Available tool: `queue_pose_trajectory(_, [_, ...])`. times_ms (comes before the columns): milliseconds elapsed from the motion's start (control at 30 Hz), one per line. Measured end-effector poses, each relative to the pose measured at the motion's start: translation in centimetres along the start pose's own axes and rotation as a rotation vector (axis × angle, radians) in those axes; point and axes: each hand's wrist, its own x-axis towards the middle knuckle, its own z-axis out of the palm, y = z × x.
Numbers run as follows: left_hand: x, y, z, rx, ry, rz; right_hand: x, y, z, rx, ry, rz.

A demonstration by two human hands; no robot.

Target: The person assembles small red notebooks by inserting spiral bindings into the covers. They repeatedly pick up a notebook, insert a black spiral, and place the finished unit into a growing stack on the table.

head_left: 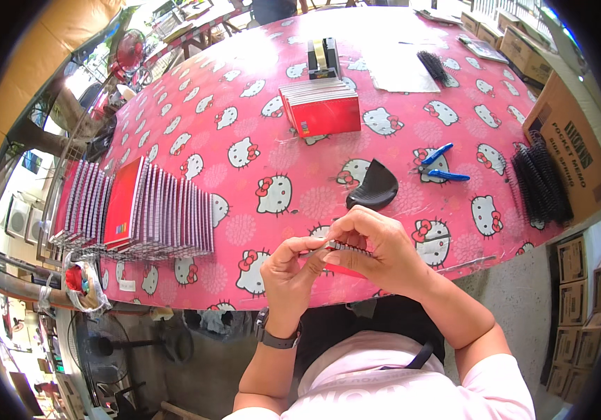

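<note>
Between my two hands, near the table's front edge, is a small red notebook (pixel 346 270) with a black spiral binding along its upper edge. My left hand (pixel 295 262) pinches the left end of the binding. Over the right part curls my right hand (pixel 377 245), its fingers and thumb closed on the spiral edge. Much of the notebook is hidden behind my fingers. Just beyond my hands lies a black curved pouch-like piece (pixel 373 186). Blue-handled pliers (pixel 442 165) rest farther to the right, their handles spread.
Stacked spiral notebooks (pixel 164 210) fill the table's left side. A red-covered pile (pixel 323 112) stands mid-table before a tape dispenser (pixel 323 59). Black spiral coils (pixel 540 183) lie by a cardboard box (pixel 570 143) at right; more coils (pixel 432 68) rest near white paper (pixel 400 68).
</note>
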Motion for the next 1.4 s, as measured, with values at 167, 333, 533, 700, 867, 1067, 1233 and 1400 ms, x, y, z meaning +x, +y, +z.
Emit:
queue_pose_trajectory(167, [-0.1,0.0,0.3,0.015,-0.013,0.052,0.1,-0.2,-0.3,0.017,-0.031,0.036])
queue_pose_trajectory(333, [-0.1,-0.2,0.6,0.073,0.005,0.077,-0.1,-0.5,0.2,-0.243,0.033,-0.095])
queue_pose_trajectory(533, [-0.1,-0.7,0.2,0.097,-0.030,0.038,-0.3,-0.5,1.3,-0.292,0.085,-0.155])
queue_pose_trajectory(700, [-0.5,-0.2,0.2,0.197,0.007,-0.004,-0.5,-0.5,0.5,-0.299,-0.032,-0.129])
queue_pose_trajectory(867, [2.6,7.3,-4.8,0.628,0.396,0.446,-0.2,-0.5,-2.6,-0.305,0.119,-0.044])
queue_pose_trajectory(1067, [12.4,21.1,-13.8,1.214,0.261,0.543,-0.4,3.1,-6.8,-0.450,0.114,-0.025])
queue_pose_trajectory(1233, [18.9,14.3,-23.5,2.043,-0.111,0.261,-0.5,7.9,-6.4,-0.351,0.128,-0.079])
queue_pose_trajectory(1400, [20.0,14.7,-22.1,1.388,-0.115,0.101,-0.8,8.3,-7.4,-0.380,0.184,-0.058])
